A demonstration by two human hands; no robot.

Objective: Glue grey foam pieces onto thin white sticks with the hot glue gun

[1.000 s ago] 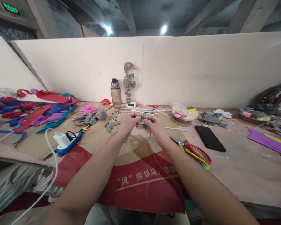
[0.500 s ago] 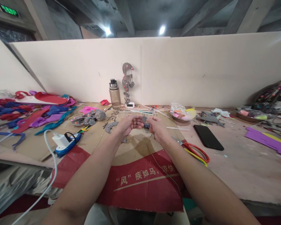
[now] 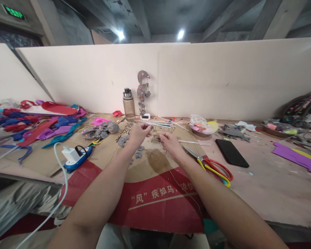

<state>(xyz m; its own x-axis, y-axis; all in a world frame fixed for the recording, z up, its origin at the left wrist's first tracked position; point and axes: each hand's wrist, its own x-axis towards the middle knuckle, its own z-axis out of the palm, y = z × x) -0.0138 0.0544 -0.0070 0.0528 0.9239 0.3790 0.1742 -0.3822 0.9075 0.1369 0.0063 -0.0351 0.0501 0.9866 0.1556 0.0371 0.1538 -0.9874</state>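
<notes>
Over the middle of the cardboard sheet point(image 3: 142, 173), my left hand point(image 3: 140, 134) has its fingers pinched together on a small grey piece point(image 3: 151, 127). Just to its right, my right hand point(image 3: 168, 142) is also closed in a pinch; what it grips is too small to make out. A thin grey thread point(image 3: 182, 188) trails down the cardboard below my right hand. Small grey flower-like pieces point(image 3: 138, 154) lie beneath my left wrist, and a grey crescent point(image 3: 123, 141) lies to the left of that hand.
Red-handled scissors point(image 3: 217, 167) and a black phone point(image 3: 232, 153) lie at the right. Behind stand a bottle point(image 3: 129, 106) and a hanging grey ornament point(image 3: 142, 91). A blue power strip point(image 3: 79, 160), grey yarn point(image 3: 113, 127) and coloured cloth strips point(image 3: 57, 133) are at the left.
My hands have moved apart a little, with a gap now between their fingertips. The view has shifted slightly, and more of the grey flower-like pieces and the scissors shows.
</notes>
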